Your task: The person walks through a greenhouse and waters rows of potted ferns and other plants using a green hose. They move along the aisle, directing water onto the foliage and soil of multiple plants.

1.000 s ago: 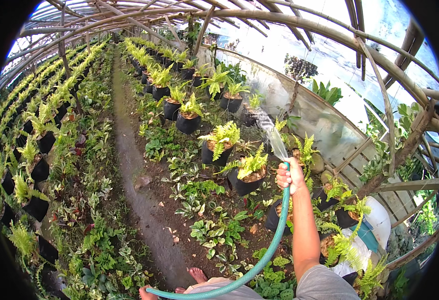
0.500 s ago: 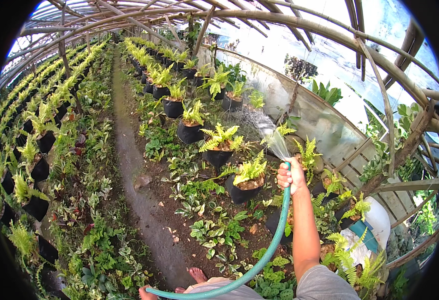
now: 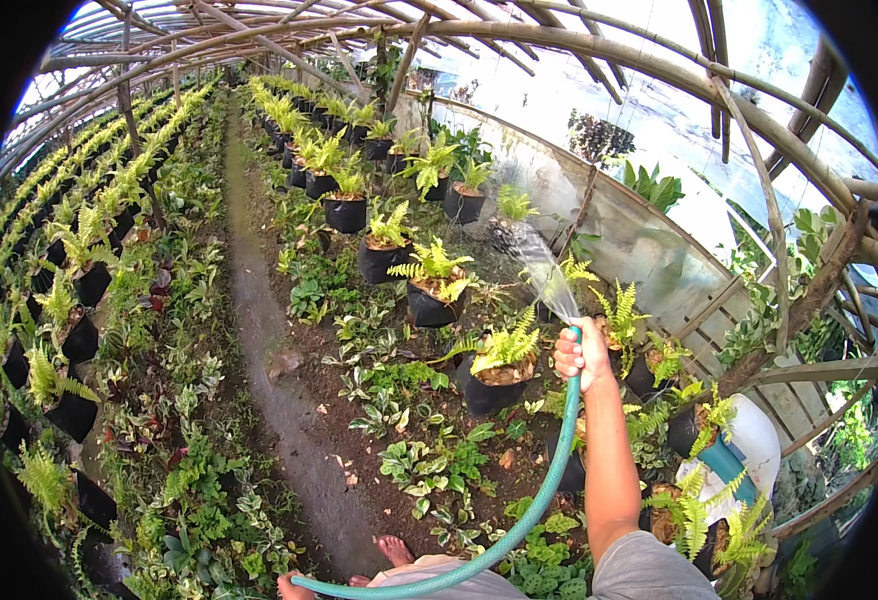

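Observation:
A green garden hose (image 3: 524,535) curves across the lower part of the view. My right hand (image 3: 584,352) is wrapped round its upper end, thumb at the mouth. A fanned spray of water (image 3: 544,268) leaves there, up and to the left, toward a small fern (image 3: 515,205) near the side wall. At the bottom edge my left hand (image 3: 296,587) is closed on a lower stretch of the hose, partly cut off by the frame. Closest to my right hand is a fern in a black pot (image 3: 491,392), hanging to its left.
Rows of ferns in black pots (image 3: 345,215) run into the distance. A narrow dirt path (image 3: 269,370) lies between leafy ground plants (image 3: 184,420). Bamboo poles (image 3: 579,42) arch overhead. At right are a pale sheet wall (image 3: 619,210) and a white sack (image 3: 756,435).
Several hanging pots have swayed and turned slightly, including those left of my right hand and at the lower right. The spray has shifted a little. Both hands keep about the same place.

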Motion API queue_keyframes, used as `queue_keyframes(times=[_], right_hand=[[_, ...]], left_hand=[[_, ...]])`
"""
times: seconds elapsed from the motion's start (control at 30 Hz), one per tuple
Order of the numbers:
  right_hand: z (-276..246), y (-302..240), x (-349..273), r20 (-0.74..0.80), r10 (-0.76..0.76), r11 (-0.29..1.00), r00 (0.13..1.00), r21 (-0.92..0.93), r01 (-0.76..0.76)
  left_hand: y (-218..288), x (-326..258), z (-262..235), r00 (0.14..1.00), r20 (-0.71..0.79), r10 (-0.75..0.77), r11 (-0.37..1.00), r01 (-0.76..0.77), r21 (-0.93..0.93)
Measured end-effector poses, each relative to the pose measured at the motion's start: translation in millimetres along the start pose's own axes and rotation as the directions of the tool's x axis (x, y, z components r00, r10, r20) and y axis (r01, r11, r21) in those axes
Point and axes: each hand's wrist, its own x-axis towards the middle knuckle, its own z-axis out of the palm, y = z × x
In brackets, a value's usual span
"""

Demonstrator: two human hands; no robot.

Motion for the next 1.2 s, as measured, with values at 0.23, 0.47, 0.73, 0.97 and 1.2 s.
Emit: queue_keyframes(times=[0.23, 0.47, 0.73, 0.97, 1.2], right_hand=[[-3, 3, 1, 0.008, 0.015, 1.000, 1.000, 0.008, -0.015], [-1, 6, 2, 0.030, 0.036, 0.998, 0.999, 0.048, -0.037], [2, 4, 3, 0.028, 0.024, 1.000, 0.999, 0.012, -0.025], [4, 1, 3, 0.033, 0.021, 1.000, 0.999, 0.014, -0.022], [7, 2, 2, 0.035, 0.022, 1.000, 0.999, 0.016, -0.023]], left_hand=[[-3, 4, 1, 0.994, -0.027, -0.103, 0.994, 0.102, -0.050], [-23, 7, -2, 1.000, 0.003, -0.020, 0.991, 0.020, -0.133], [-21, 6, -1, 0.998, -0.036, -0.042, 0.994, 0.039, -0.102], [-14, 7, -2, 0.999, -0.025, -0.047, 0.998, 0.048, 0.031], [-16, 8, -4, 0.998, 0.013, -0.063, 0.996, 0.063, -0.067]])
